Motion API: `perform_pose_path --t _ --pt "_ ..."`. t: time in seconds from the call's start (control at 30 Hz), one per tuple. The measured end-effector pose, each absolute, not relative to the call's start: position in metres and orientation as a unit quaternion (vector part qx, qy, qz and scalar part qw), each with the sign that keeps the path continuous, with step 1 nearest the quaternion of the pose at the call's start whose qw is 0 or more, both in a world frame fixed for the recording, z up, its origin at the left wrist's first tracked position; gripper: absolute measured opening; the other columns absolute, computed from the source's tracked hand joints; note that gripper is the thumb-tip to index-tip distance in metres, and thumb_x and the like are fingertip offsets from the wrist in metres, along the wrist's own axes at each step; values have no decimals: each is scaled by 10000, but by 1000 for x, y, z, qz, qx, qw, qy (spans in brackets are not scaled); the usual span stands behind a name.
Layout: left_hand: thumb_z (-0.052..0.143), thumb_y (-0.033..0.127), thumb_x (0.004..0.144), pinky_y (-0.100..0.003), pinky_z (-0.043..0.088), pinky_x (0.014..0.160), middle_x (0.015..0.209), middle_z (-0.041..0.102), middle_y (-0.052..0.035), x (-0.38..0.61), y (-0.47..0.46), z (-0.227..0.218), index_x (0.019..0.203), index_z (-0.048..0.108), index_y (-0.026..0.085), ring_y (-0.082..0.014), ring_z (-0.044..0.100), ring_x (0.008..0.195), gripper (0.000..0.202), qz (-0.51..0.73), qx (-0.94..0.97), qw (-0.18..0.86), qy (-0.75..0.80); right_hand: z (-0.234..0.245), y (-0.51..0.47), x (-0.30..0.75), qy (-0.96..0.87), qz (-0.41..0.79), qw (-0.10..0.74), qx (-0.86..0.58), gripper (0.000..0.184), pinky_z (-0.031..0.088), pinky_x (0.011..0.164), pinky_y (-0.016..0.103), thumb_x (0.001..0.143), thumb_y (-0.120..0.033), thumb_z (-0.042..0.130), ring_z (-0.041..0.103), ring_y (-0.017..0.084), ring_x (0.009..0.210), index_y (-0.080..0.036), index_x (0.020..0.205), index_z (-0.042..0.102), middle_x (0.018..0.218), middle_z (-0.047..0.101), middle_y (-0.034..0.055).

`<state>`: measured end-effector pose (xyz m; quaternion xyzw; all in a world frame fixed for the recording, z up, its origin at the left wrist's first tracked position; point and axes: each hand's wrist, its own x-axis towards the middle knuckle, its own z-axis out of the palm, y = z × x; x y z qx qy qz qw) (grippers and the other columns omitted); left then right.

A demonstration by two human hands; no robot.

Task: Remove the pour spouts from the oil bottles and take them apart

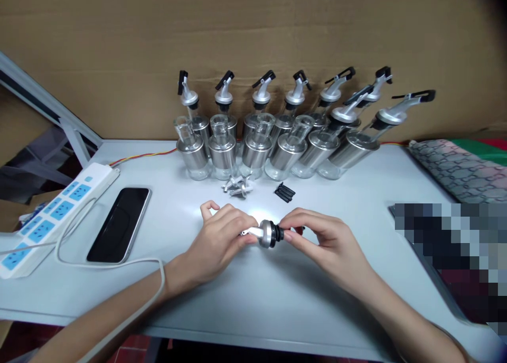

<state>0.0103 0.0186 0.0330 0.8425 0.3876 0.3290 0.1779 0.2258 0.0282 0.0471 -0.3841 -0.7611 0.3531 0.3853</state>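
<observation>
Between my two hands, above the table, lies a silver and black bottle pourer [266,233] on its side. My left hand [222,236] pinches its silver spout end, fingers closed. At the other end, the thumb and fingers of my right hand [322,239] grip the black ribbed stopper. A small dark piece shows by the right fingers, too hidden to name. Just beyond my hands are a small heap of silver pourer parts [238,185] and several black levers [285,192]. Behind them stand glass and steel bottles [224,151], some with pourers fitted, the front left ones with bare necks.
On the left, a phone [119,224] lies beside a white power strip [59,215]. A pale cable [114,265] runs across the table and over my left forearm. A blurred-out dark device [447,268] and a patterned cloth [455,167] are on the right. Cardboard [253,30] closes off the back.
</observation>
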Motion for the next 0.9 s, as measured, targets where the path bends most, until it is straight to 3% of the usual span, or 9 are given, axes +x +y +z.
perform_pose_path --t 0.37,0.6,0.9 --pt "245 418 1015 -345 214 792 831 658 -1 10 18 32 937 565 192 -147 532 763 400 315 841 190 396 47 25 228 -815 214 399 -362 64 511 607 264 868 -145 594 653 152 673 -193 873 636 759 701 36" --pt "244 438 1011 -346 217 785 828 666 -6 10 18 31 939 582 198 -150 540 761 421 316 843 171 401 47 25 225 -824 233 354 -375 104 487 613 263 919 -176 504 622 151 689 -190 861 589 759 667 37" --pt "276 390 1019 -365 181 811 728 654 9 9 19 33 878 583 183 -157 541 766 396 308 855 129 397 54 25 229 -856 166 355 -336 118 404 645 311 899 -89 499 564 148 665 -192 855 537 726 623 24"
